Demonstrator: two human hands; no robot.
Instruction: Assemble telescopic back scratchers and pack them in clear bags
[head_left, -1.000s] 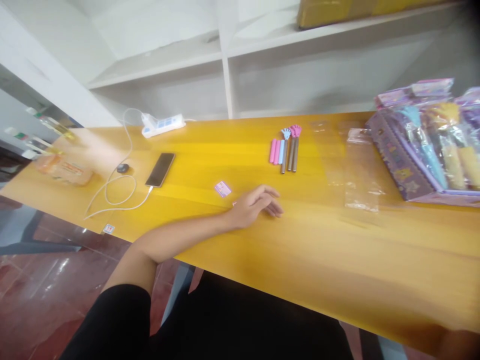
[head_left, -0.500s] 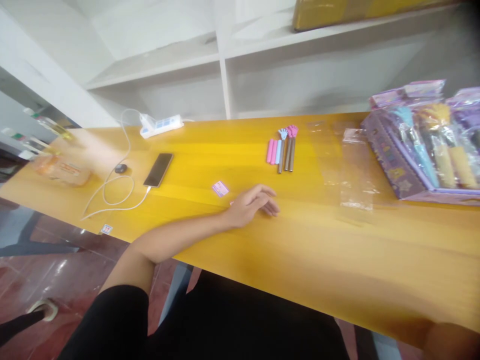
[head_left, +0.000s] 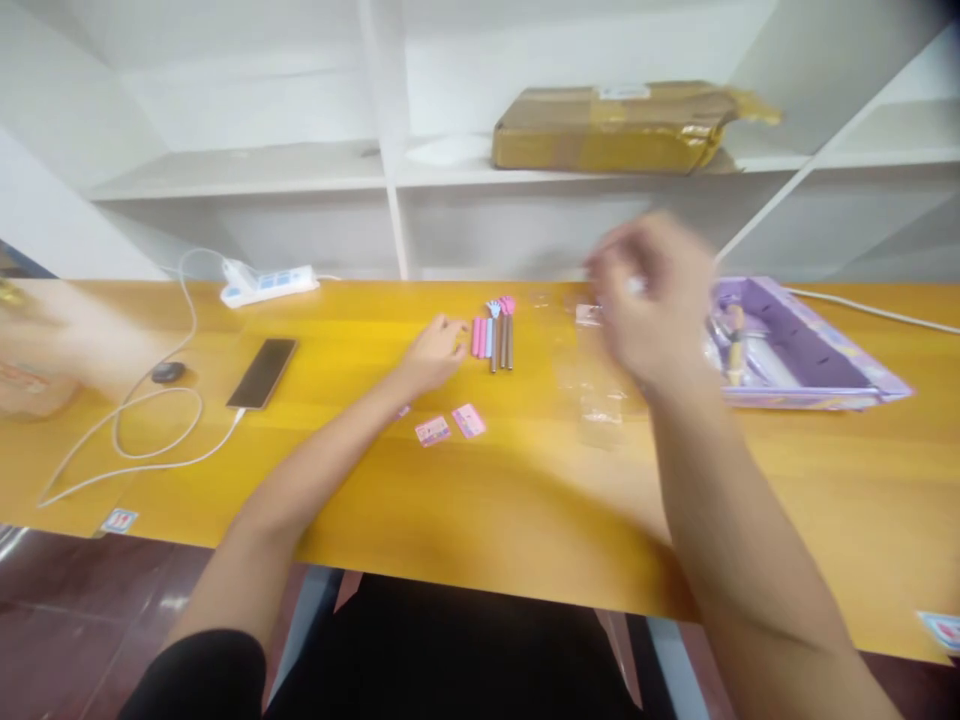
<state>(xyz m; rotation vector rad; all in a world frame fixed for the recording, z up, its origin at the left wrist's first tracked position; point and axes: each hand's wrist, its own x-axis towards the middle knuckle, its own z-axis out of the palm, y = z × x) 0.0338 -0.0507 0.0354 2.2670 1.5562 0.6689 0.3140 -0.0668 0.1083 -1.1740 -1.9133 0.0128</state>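
Observation:
My left hand [head_left: 435, 352] rests low over the table, fingers apart and slightly bent, just left of a row of small sticks. The row has pink sticks [head_left: 478, 338], a light blue stick [head_left: 490, 338] and several grey metal tubes [head_left: 503, 344]. Blue and pink hand-shaped heads [head_left: 508, 304] top some tubes. My right hand [head_left: 656, 295] is raised and smeared by motion, between the clear plastic bags [head_left: 600, 400] and the purple display box [head_left: 817, 335]. Whether it holds anything is unclear. Small pink printed cards [head_left: 469, 420] lie nearer me.
A phone [head_left: 262, 373] on a white cable lies at the left, with a small black object [head_left: 168, 372] beside it. Behind it is a white power strip [head_left: 270, 285]. A taped carton [head_left: 607, 128] sits on the shelf behind the table. Wrapped items [head_left: 735, 345] lie in the box.
The view has swung right and up. My right hand has risen into the middle right, in front of the box. My left hand has moved to the pink sticks, uncovering cards.

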